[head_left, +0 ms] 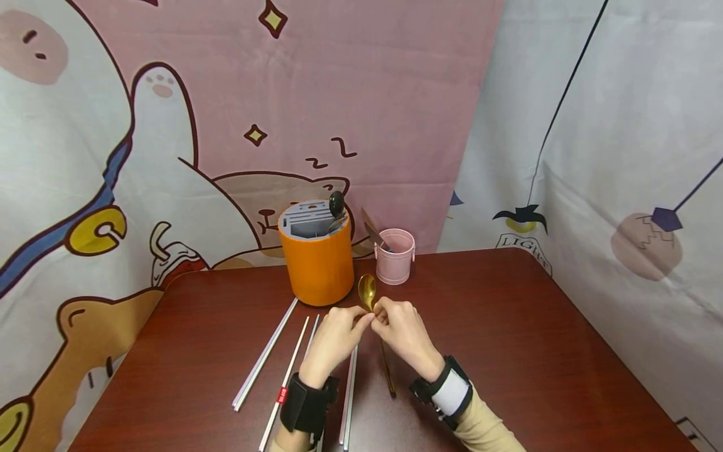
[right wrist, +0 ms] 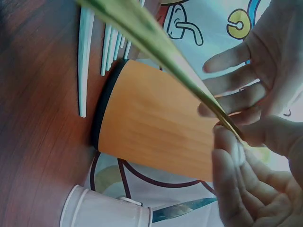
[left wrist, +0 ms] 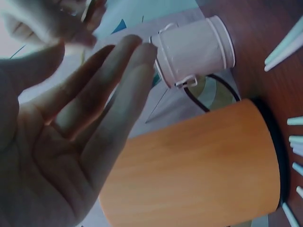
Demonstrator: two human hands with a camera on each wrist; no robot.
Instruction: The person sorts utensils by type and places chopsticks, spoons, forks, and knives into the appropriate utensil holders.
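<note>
A gold spoon [head_left: 367,290] is held up over the table, its bowl toward the back and its long handle [right wrist: 182,71] slanting toward the front edge. My right hand [head_left: 403,329] pinches it near the neck between thumb and fingertips. Close against it on the other side, my left hand [head_left: 336,333] has its fingertips by the spoon's neck. In the left wrist view the fingers [left wrist: 118,104] of that hand are loosely straight with nothing gripped. Behind both hands stand an orange utensil holder [head_left: 319,270] and a small pink bucket [head_left: 394,270].
Several pale chopsticks [head_left: 265,355] lie spread on the brown table [head_left: 508,351] at the left and front. A dark spoon [head_left: 336,204] stands in the holder's grey slotted insert [head_left: 305,216]. A knife [head_left: 373,229] leans in the bucket. Patterned cloth [head_left: 407,94] hangs behind.
</note>
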